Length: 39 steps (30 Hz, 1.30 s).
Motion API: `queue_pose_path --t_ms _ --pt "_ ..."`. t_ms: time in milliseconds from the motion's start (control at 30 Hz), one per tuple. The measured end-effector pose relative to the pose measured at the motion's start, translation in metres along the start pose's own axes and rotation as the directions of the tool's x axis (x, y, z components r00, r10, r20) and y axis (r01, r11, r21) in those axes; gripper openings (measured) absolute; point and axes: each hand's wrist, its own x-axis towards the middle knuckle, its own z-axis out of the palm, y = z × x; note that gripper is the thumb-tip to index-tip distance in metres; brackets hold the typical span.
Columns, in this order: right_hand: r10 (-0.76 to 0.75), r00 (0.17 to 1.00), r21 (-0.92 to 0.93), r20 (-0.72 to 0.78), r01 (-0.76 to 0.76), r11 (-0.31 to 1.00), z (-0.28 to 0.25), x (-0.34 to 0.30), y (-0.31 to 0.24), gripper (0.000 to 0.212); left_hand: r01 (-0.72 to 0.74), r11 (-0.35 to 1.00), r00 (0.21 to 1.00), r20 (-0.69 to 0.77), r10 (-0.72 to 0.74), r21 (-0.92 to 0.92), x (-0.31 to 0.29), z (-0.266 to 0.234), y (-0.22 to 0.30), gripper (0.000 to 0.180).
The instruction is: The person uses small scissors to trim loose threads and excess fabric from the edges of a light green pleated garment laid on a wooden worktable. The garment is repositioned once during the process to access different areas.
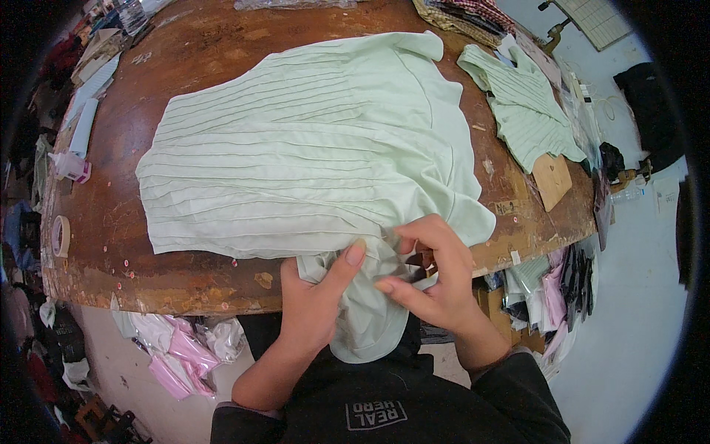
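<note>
A pale green pleated garment lies spread on the brown worktable, its near part gathered over the table's front edge and hanging toward my body. My left hand grips the bunched cloth, thumb on top and fingers beneath it. Just to the right, my right hand is curled around a small dark tool, mostly hidden by the fingers, so its kind is unclear. The forefinger and thumb of that hand come close to the gathered fabric.
Another green pleated piece lies at the right beside a wooden board. Folded checked cloth is stacked at the far edge. A tape roll and a white-and-pink bottle stand at left. Bagged pink garments lie below the table.
</note>
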Motion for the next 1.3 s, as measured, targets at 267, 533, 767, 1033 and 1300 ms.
queue_pose_path --t_ms 267,533,767,1033,1300 --pt "0.061 0.993 0.21 0.101 -0.081 0.974 0.013 -0.004 0.008 0.016 -0.037 0.986 0.999 0.029 0.033 0.16 -0.006 -0.019 0.005 0.026" --pt "0.011 0.995 0.218 0.096 -0.032 0.975 0.011 -0.004 0.007 0.009 -0.732 -0.001 0.324 0.349 0.879 0.681 -0.006 -0.056 0.016 0.023" --pt "-0.009 0.998 0.173 0.07 -0.004 0.985 0.007 -0.003 0.003 0.01 -0.609 -0.422 0.446 0.73 0.518 0.672 0.01 -0.023 0.045 0.018" --pt "-0.075 0.996 0.169 0.043 0.067 0.983 0.008 -0.003 0.003 0.01 -0.629 -0.435 0.408 0.75 0.521 0.645 0.005 -0.027 0.04 0.021" --pt "0.0 0.997 0.232 0.082 -0.019 0.972 0.009 -0.005 0.006 0.011 -0.657 -0.396 0.393 0.74 0.545 0.641 0.014 -0.027 0.035 0.016"
